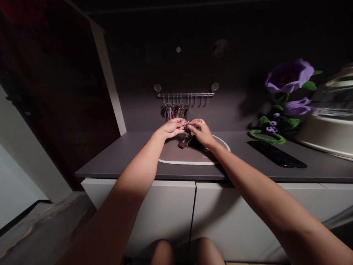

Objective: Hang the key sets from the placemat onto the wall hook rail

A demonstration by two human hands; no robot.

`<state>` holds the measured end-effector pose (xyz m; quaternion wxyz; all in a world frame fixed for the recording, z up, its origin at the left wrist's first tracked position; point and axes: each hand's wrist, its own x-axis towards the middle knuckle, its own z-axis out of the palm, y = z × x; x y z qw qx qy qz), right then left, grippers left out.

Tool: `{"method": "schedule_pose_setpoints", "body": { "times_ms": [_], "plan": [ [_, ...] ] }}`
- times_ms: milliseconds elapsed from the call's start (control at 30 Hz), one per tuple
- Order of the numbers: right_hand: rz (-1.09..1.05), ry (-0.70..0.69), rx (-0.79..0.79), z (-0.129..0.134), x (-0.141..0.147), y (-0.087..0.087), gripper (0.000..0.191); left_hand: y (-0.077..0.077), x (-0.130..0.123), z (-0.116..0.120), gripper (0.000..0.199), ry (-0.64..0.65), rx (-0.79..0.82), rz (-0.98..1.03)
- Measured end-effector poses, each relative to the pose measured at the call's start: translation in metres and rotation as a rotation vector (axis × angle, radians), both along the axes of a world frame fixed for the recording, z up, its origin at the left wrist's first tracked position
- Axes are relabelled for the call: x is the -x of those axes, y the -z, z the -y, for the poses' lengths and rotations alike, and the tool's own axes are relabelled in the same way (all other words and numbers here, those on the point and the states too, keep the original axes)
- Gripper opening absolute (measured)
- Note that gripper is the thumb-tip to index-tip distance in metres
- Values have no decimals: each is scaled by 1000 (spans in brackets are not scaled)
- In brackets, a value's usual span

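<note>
Both my hands meet over a brown oval mat (176, 156) with a white rim. My left hand (174, 127) pinches one side of a bunch of keys (187, 129) on a ring. From the other side, my right hand (201, 131) grips the same bunch with thumb and fingers. A reddish-brown tag-like piece (183, 143) hangs below my fingers, close above the mat or touching it; I cannot tell which. Just behind my hands, a clear hook rail (186, 95) is fixed to the wall, with several keys and key rings (176, 109) on its left hooks.
On the right of the grey counter (110, 154) lies a black phone-like slab (277, 154). Behind it stand purple fabric flowers (291, 77) with a green looped base (267, 137). A white appliance with a clear dome (331, 121) is at far right. White cabinet doors (165, 213) are below.
</note>
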<state>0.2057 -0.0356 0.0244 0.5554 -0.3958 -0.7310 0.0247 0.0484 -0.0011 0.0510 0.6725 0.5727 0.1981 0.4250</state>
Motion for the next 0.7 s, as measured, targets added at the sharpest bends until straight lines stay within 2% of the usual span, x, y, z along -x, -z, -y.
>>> {"method": "schedule_pose_setpoints", "body": {
  "times_ms": [267, 367, 500, 700],
  "plan": [
    [-98, -48, 19, -1, -1, -1, 22, -1, -3, 2, 9, -25, 17, 5],
    [-179, -97, 104, 0, -1, -2, 25, -1, -3, 3, 4, -51, 7, -20],
    [-302, -164, 211, 0, 0, -4, 29, 0, -6, 2, 7, -94, 2, -18],
    [-436, -216, 216, -9, 1, -13, 29, -2, -9, 3, 6, -202, 0, 27]
  ]
}}
